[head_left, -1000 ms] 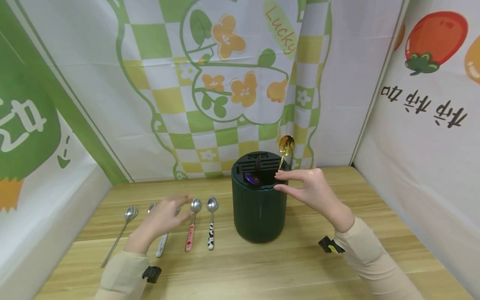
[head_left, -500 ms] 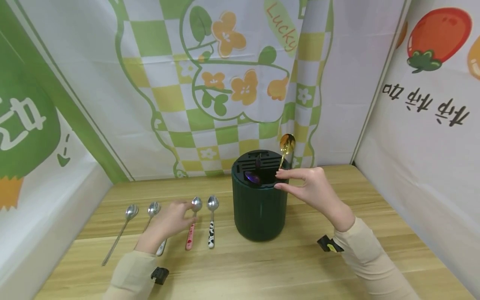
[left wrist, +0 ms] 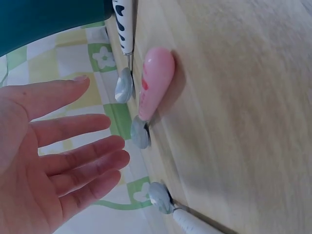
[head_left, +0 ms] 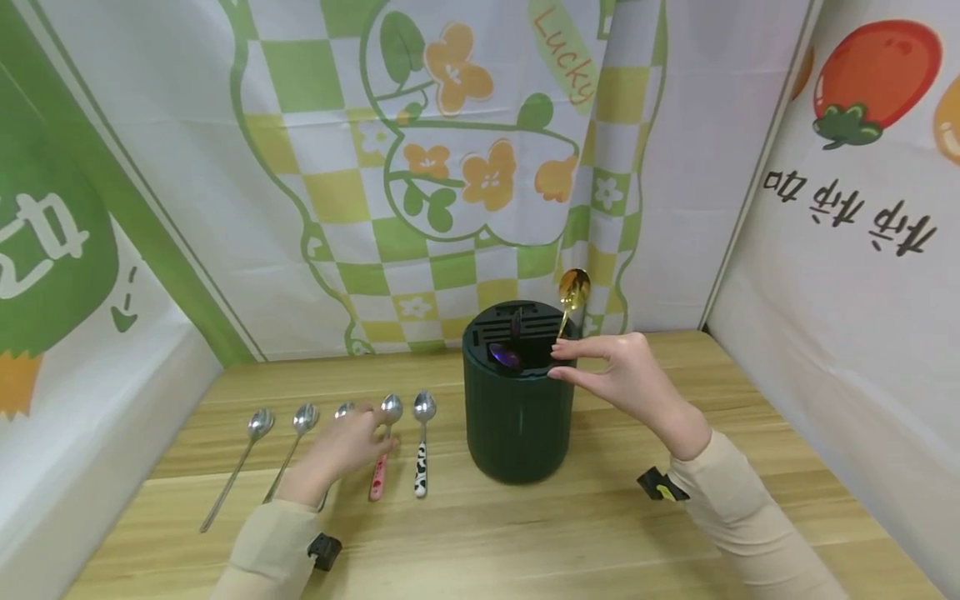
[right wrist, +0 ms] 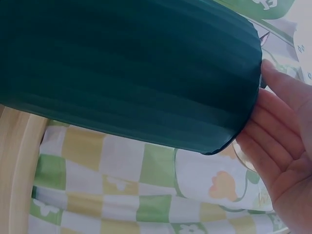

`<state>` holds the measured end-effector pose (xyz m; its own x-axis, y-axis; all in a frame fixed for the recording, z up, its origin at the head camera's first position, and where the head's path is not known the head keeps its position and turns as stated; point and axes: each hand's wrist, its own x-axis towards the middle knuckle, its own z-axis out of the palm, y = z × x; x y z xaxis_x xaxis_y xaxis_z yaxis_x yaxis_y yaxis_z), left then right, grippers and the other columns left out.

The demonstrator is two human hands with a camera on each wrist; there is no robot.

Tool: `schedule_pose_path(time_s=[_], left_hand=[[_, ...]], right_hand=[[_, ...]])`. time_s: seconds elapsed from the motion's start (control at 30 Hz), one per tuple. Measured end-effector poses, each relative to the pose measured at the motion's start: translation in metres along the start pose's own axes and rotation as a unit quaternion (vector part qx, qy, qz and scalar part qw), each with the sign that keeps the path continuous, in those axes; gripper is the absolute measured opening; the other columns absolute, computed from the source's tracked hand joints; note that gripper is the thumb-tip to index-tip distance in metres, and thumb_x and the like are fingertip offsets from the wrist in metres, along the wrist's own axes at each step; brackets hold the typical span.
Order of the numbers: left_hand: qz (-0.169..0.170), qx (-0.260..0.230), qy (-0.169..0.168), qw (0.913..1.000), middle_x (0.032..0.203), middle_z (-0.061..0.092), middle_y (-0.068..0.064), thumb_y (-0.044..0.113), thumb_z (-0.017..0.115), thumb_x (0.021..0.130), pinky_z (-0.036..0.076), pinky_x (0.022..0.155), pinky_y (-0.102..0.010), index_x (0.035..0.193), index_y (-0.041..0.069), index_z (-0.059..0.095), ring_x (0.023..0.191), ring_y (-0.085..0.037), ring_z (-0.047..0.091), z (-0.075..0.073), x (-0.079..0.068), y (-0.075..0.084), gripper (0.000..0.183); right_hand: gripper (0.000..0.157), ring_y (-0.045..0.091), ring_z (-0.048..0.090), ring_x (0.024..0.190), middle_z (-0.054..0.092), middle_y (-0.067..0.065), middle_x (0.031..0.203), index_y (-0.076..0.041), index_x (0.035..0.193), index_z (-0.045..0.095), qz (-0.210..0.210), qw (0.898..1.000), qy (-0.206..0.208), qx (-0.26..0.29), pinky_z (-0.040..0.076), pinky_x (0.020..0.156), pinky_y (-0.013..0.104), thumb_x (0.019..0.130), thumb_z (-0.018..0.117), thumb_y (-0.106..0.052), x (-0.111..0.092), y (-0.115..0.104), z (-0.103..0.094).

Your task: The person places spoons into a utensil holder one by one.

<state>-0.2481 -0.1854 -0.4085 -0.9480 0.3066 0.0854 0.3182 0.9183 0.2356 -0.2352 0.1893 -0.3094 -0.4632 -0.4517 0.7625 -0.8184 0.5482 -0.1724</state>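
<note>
My left hand (head_left: pixel 347 446) hovers over the spoons, fingers relaxed and spread, with nothing between them. Nearest to it lies a spoon with a pink handle (left wrist: pixel 156 80); a spoon with a cow-patterned handle (head_left: pixel 422 471) lies to its right. A white-handled spoon (left wrist: pixel 161 197) is mostly hidden under the hand in the head view. My right hand (head_left: pixel 637 383) rests at the top rim of a dark green utensil holder (head_left: pixel 517 425), thumb and fingers apart. A gold spoon (head_left: pixel 574 287) stands bowl up beside its fingertips, and a purple spoon (head_left: pixel 506 357) leans inside the opening.
Two long metal spoons, one at far left (head_left: pixel 260 423) and one beside it (head_left: pixel 305 417), lie on the wooden table (head_left: pixel 510 550). A patterned cloth (head_left: pixel 450 275) hangs right behind the holder, and white printed cloths flank both sides.
My left hand has shifted right from the left spoons to over the pink-handled one, uncovering the second metal spoon. The right hand and the spoons have stayed in place.
</note>
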Motion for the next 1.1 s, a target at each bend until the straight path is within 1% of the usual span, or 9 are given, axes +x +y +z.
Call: schedule_pose_path(time_s=[0.2,0.3,0.47,0.53,0.63,0.77,0.83,1.0,1.1], left_hand=[[-0.003,-0.021,-0.008,0.9997,0.111,0.057,-0.016,0.032,0.067,0.075,0.048,0.076,-0.046,0.113,0.008,0.059,0.090,-0.029,0.058,0.005,0.004,0.000,0.045],[-0.006,-0.034,-0.012,0.9993,0.111,0.058,-0.013,0.030,0.068,0.075,0.048,0.079,-0.045,0.113,0.008,0.058,0.091,-0.027,0.058,0.008,0.006,0.002,0.046],[-0.012,-0.050,-0.017,0.9986,0.102,0.060,-0.012,0.027,0.069,0.074,0.050,0.071,-0.038,0.108,0.005,0.060,0.080,-0.020,0.059,0.012,0.010,0.010,0.042],[-0.011,-0.052,-0.017,0.9984,0.097,0.060,-0.011,0.027,0.069,0.073,0.050,0.066,-0.034,0.103,0.004,0.061,0.073,-0.017,0.057,0.013,0.013,0.013,0.038],[-0.008,-0.045,-0.012,0.9989,0.091,0.061,-0.010,0.026,0.068,0.074,0.048,0.061,-0.030,0.097,0.005,0.063,0.068,-0.015,0.055,0.015,0.017,0.018,0.032],[-0.012,-0.032,-0.009,0.9994,0.080,0.060,-0.003,0.025,0.065,0.075,0.042,0.052,-0.027,0.084,0.010,0.062,0.062,-0.013,0.051,0.018,0.022,0.022,0.018],[-0.020,-0.038,-0.018,0.9989,0.070,0.056,0.000,0.023,0.063,0.075,0.038,0.047,-0.026,0.073,0.013,0.059,0.055,-0.012,0.047,0.020,0.025,0.022,0.011],[-0.025,-0.055,-0.043,0.9972,0.052,0.045,0.003,0.021,0.061,0.078,0.032,0.040,-0.024,0.054,0.015,0.049,0.044,-0.010,0.039,0.028,0.031,0.023,0.028],[-0.030,-0.059,-0.046,0.9968,0.050,0.044,0.003,0.022,0.064,0.078,0.033,0.040,-0.024,0.053,0.014,0.049,0.043,-0.010,0.039,0.030,0.033,0.025,0.030]], right_hand=[[0.022,0.006,0.064,0.084,0.069,-0.002,0.091,-0.016,0.088,0.072,0.006,1.000,0.003,0.006,0.037,0.047,0.008,0.070,0.073,-0.028,0.000,0.000,-0.001],[0.022,0.007,0.065,0.083,0.069,-0.001,0.091,-0.016,0.088,0.072,0.009,1.000,0.003,0.005,0.032,0.042,0.009,0.070,0.073,-0.028,0.000,0.000,-0.001],[0.022,0.008,0.065,0.083,0.069,-0.001,0.092,-0.015,0.088,0.072,0.014,1.000,0.000,0.008,0.029,0.041,0.009,0.070,0.073,-0.028,0.000,-0.001,-0.001],[0.022,0.007,0.065,0.083,0.069,-0.001,0.092,-0.015,0.088,0.072,0.016,1.000,-0.001,0.007,0.028,0.039,0.009,0.070,0.073,-0.028,0.000,-0.001,-0.001],[0.022,0.005,0.064,0.084,0.069,-0.002,0.092,-0.016,0.088,0.073,0.019,1.000,-0.002,0.005,0.025,0.038,0.010,0.070,0.073,-0.029,0.000,-0.001,0.000],[0.021,0.002,0.063,0.084,0.069,-0.003,0.092,-0.018,0.087,0.073,0.023,1.000,-0.003,0.002,0.024,0.037,0.010,0.071,0.073,-0.030,0.000,-0.001,0.000],[0.021,0.001,0.063,0.084,0.069,-0.004,0.092,-0.018,0.088,0.073,0.026,1.000,-0.003,0.001,0.024,0.037,0.010,0.070,0.073,-0.031,0.000,-0.001,0.000],[0.021,0.001,0.063,0.085,0.069,-0.004,0.092,-0.018,0.088,0.072,0.026,1.000,-0.002,0.003,0.025,0.037,0.011,0.070,0.073,-0.031,0.000,-0.001,-0.001],[0.021,0.001,0.062,0.085,0.069,-0.004,0.092,-0.019,0.088,0.072,0.025,1.000,0.000,0.004,0.023,0.037,0.010,0.070,0.073,-0.031,0.001,-0.001,0.000]])
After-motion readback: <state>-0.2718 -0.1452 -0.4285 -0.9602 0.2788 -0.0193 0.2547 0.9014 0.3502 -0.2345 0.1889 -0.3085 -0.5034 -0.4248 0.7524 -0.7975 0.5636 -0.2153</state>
